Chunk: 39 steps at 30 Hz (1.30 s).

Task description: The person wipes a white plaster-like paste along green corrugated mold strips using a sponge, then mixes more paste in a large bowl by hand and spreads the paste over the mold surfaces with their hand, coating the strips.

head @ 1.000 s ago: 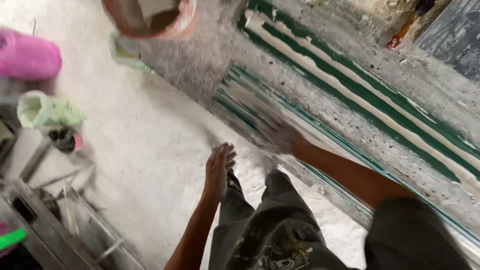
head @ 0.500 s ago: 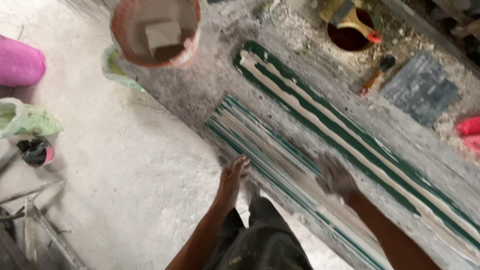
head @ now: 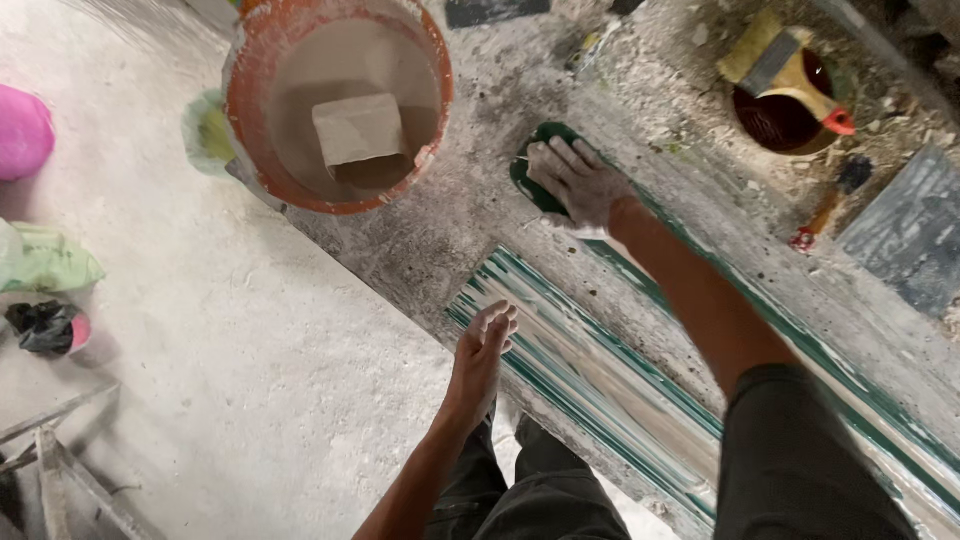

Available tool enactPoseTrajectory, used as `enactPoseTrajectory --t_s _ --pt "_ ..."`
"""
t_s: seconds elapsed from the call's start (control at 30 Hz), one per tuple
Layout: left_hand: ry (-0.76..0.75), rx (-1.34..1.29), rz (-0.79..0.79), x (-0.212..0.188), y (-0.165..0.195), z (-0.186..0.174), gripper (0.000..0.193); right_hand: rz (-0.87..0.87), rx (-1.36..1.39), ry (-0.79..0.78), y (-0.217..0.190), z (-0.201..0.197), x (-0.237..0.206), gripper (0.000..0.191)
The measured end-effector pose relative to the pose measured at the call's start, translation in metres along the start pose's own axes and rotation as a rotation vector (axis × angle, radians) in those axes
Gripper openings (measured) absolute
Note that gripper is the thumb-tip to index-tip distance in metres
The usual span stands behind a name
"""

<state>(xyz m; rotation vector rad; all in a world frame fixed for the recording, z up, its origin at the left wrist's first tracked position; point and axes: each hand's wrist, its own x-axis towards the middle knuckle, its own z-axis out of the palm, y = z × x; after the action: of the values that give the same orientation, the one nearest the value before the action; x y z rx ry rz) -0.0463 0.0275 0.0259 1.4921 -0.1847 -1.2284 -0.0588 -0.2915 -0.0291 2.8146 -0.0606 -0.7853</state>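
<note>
The right hand (head: 578, 185) is now stretched far forward and laid flat on the far end of the upper green moulding strip (head: 548, 190), where half a second ago it was pressed lower down on the same strip. The left hand (head: 480, 355) is found open at the near end of the lower green strip (head: 590, 375), slightly forward of its earlier place. The orange bucket (head: 335, 105) with the pale block (head: 358, 128) inside is brought much closer and fully into view, as is the brush (head: 785, 65) over the dark red pot (head: 785, 120).
</note>
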Motion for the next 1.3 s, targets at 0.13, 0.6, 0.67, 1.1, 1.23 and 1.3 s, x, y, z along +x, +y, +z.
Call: enactPoseTrajectory --t_s 0.13,0.6,0.67,1.1,1.23,1.3 --pt "0.016 -0.028 -0.07 -0.001 -0.008 -0.007 0.062 -0.05 0.0 -0.047 -0.004 -0.007 -0.013 0.088" --pt "0.06 0.087 0.077 -0.025 -0.025 0.037 0.06 -0.063 -0.097 0.143 -0.017 0.048 -0.05 0.095" --pt "0.074 0.088 0.099 -0.041 -0.039 0.055 0.06 -0.054 -0.167 0.01 -0.018 0.061 -0.072 0.094" --pt "0.119 -0.023 0.006 -0.197 -0.206 0.282 0.064 -0.098 -0.107 0.053 -0.021 0.231 -0.32 0.096" --pt "0.128 -0.035 -0.015 -0.246 -0.236 0.341 0.065 -0.07 -0.18 0.032 -0.021 0.269 -0.414 0.092" --pt "0.127 -0.005 0.018 -0.268 -0.252 0.369 0.066 -0.059 -0.169 0.025 -0.022 0.29 -0.464 0.091"
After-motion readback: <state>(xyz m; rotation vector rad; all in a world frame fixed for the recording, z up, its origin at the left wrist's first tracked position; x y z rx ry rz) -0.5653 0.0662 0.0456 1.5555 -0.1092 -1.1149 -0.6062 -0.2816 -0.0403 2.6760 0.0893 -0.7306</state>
